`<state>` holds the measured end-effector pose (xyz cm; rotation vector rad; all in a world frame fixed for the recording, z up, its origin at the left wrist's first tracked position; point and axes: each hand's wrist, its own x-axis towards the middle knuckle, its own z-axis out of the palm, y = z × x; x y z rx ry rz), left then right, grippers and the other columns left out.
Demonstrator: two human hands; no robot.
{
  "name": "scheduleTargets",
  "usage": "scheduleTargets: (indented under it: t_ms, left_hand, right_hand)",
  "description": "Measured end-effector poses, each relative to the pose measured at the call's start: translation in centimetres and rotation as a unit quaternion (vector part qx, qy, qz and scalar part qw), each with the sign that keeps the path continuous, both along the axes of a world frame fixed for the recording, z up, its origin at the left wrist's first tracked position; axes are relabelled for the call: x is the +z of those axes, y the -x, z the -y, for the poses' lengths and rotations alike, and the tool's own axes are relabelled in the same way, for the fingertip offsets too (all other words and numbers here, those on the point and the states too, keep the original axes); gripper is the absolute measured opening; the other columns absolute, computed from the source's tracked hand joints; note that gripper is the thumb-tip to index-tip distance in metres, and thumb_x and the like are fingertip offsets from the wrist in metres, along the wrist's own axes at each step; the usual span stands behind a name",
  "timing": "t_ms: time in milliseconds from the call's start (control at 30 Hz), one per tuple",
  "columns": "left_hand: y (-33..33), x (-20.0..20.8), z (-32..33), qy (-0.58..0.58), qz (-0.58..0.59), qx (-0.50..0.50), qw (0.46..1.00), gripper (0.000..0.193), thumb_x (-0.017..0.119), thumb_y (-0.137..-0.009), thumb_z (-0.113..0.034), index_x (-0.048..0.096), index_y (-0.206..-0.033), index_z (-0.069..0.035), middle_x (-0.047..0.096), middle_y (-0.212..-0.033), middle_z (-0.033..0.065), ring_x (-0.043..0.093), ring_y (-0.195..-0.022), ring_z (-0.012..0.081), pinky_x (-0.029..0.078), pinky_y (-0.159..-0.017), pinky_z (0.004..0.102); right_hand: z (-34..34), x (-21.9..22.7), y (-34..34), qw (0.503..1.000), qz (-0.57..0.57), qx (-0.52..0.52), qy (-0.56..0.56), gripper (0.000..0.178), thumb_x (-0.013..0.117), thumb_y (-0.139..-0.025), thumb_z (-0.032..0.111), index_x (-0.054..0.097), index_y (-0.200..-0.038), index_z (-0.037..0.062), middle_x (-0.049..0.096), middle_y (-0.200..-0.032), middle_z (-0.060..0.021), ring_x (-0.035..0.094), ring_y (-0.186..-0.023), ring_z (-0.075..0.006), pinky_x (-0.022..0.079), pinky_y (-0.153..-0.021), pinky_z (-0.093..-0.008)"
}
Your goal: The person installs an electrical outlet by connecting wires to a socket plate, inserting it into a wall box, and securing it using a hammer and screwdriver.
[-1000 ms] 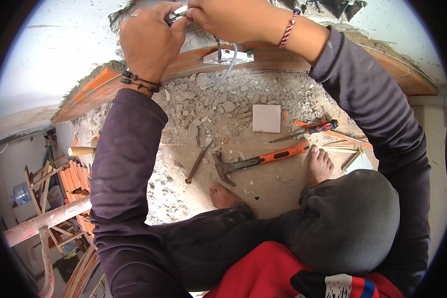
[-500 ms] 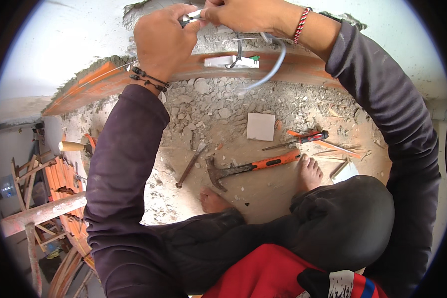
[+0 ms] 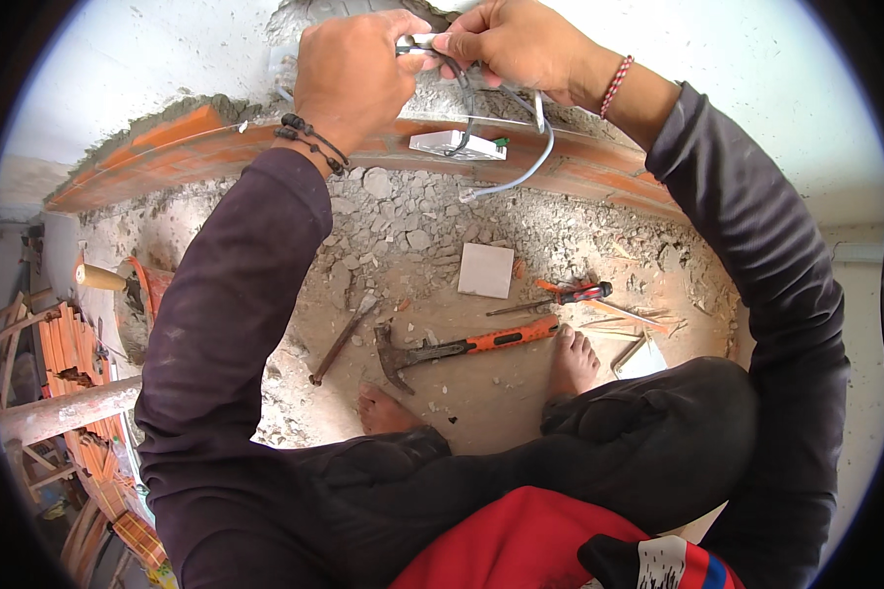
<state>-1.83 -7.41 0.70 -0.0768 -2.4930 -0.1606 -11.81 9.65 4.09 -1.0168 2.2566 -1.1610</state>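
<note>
My left hand (image 3: 352, 86) and my right hand (image 3: 532, 47) meet high up at the broken-out part of the wall, both with closed fingers. Between their fingertips is a small white-and-dark piece (image 3: 418, 44); its exact kind is too small to make out. A dark cable (image 3: 469, 98) runs from my right fingers down to a white flat device (image 3: 459, 145) with a green bit at one end, resting along the brick ledge. Beside my right hand a grey-blue cable (image 3: 544, 147) loops down to the rubble.
On the dusty floor lie a claw hammer (image 3: 471, 344) with an orange grip, a rusty chisel-like bar (image 3: 342, 339), a screwdriver (image 3: 560, 297) and a square tile (image 3: 486, 270). Broken mortar (image 3: 388, 216) lines the brick ledge (image 3: 599, 175). Wood and bricks (image 3: 74, 353) are piled at left.
Both hands have shifted slightly right and down in the picture, fingertips still together at the small piece. The dark cable now shows at my right fingers. The floor things appear further left as the view shifted.
</note>
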Motion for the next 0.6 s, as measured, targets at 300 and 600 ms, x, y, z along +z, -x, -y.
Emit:
scheduleTargets:
  t_ms: [300,600]
  left_hand:
    - [-0.7,1.5,-1.4,-0.036,-0.006,-0.039,0.999,0.017,0.079,-0.074,-0.017,0.075,-0.087,-0.007,0.070,-0.076,0.0153,0.068,-0.072,0.0354,0.053,-0.069,0.0444]
    - [-1.0,1.8,-1.7,0.010,-0.028,-0.042,0.999,0.017,0.073,-0.085,-0.019,0.073,-0.091,-0.004,0.070,-0.081,0.0172,0.068,-0.078,0.0332,0.052,-0.071,0.0438]
  right_hand:
    - [-1.3,2.9,0.9,0.957,0.283,0.063,0.002,0.022,0.065,-0.095,0.016,0.071,-0.079,0.0011,0.061,-0.065,-0.0035,0.052,-0.056,-0.0121,0.045,-0.053,-0.0298]
    - [0.2,-0.6,0.1,0.994,0.110,-0.014,0.023,0.034,0.058,-0.102,0.019,0.066,-0.074,0.0024,0.058,-0.062,-0.0025,0.049,-0.052,-0.0120,0.041,-0.049,-0.0300]
